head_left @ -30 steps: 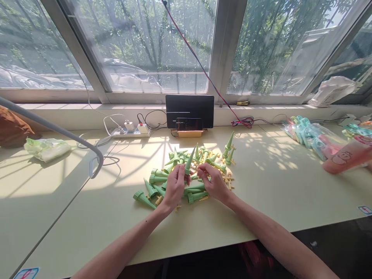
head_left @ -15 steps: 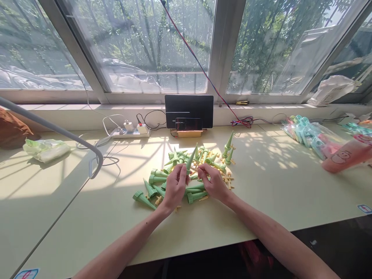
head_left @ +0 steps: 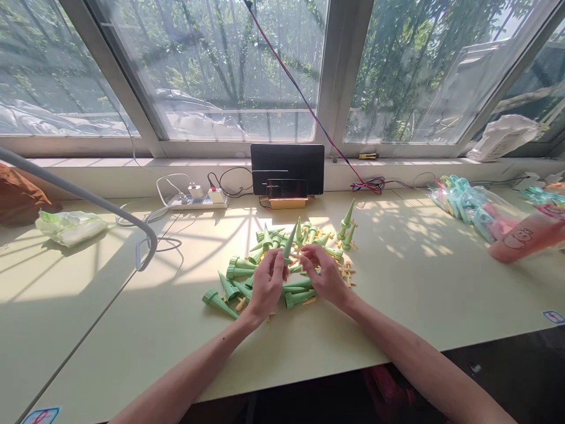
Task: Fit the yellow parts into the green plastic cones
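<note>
My left hand (head_left: 267, 285) is closed around a green plastic watering spike (head_left: 289, 244), its pointed end up. A small yellow peg (head_left: 295, 257) sticks out sideways from the spike, low down, toward my right hand (head_left: 326, 275). The bent fingers of my right hand are at the outer end of that peg, which they partly hide. Around and under both hands lies a pile of green spikes (head_left: 238, 272) with loose yellow valve pieces (head_left: 348, 275) at its right. At the back right of the pile, spikes fitted with yellow pieces (head_left: 346, 221) stand upright.
A black tablet (head_left: 286, 162) with a phone (head_left: 288, 188) in front stands by the window. At the left are a power strip (head_left: 198, 203), a grey curved bar (head_left: 110, 206) and a tissue pack (head_left: 70, 227). Bagged teal items (head_left: 463, 203) and a pink cup (head_left: 525, 235) lie right.
My right hand's fingers have lifted and loosened slightly beside the spike, showing a little more of the yellow peg. My left hand and its spike have hardly moved.
</note>
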A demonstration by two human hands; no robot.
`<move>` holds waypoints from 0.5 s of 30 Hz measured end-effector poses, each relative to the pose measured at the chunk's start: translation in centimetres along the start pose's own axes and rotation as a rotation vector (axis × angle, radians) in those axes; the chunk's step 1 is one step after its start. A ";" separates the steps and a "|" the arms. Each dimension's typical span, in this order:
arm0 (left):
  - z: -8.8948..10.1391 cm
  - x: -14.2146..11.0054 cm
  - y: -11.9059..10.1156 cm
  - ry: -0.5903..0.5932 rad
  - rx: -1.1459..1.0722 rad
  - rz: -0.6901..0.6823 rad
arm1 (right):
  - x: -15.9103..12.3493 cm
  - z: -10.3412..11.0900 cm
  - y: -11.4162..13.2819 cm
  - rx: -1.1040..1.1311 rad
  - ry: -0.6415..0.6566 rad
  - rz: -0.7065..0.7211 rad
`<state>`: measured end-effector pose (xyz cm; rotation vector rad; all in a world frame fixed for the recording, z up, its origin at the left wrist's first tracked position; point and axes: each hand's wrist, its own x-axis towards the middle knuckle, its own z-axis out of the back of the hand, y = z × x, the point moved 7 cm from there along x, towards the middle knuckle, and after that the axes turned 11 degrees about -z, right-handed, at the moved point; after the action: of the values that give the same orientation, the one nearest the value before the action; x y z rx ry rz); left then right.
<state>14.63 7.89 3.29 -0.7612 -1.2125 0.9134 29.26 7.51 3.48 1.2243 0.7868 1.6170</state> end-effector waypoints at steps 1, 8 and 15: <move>0.0 0.0 -0.1 -0.004 -0.005 0.003 | 0.0 0.1 0.0 0.014 -0.009 0.009; -0.1 0.1 -0.1 -0.006 -0.022 0.011 | 0.0 0.2 0.4 -0.015 -0.033 0.072; 0.0 0.2 -0.5 -0.019 -0.042 0.000 | -0.2 0.0 0.9 -0.069 -0.006 0.177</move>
<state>14.73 7.91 3.79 -0.7875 -1.2518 0.8989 28.99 6.96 4.20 1.2782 0.6273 1.7674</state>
